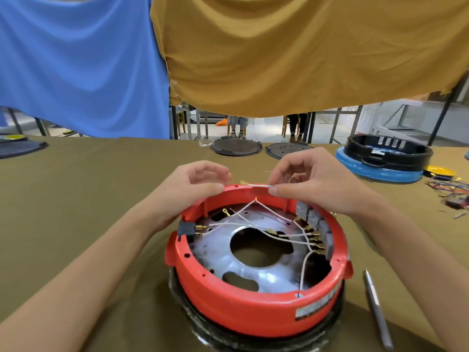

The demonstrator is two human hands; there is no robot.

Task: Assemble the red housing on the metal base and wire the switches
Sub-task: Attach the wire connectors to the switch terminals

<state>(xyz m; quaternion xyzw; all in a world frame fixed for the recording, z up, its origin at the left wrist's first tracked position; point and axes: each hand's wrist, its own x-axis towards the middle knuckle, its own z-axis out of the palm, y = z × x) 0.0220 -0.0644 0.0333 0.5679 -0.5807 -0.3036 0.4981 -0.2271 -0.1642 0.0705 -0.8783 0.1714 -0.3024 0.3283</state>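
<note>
The round red housing [236, 308] sits on a dark ring stand, with the metal base [218, 255] lying inside it. White wires [286, 236] with brass terminals run across the base to a row of grey switches [313, 214] on the right inner wall; a black switch [186, 231] sits on the left wall. At the far rim, my right hand [314, 181] pinches a white wire [256, 185] with a brass terminal pointing left. My left hand [198, 184] grips the far rim of the housing, its fingers curled just left of that terminal.
A metal tool [375, 306] lies on the olive cloth right of the housing. Two dark round plates [236, 147] lie at the table's far edge. A black housing on a blue base [383, 158] stands far right, beside loose coloured wires [449, 189]. Blue and mustard cloths hang behind.
</note>
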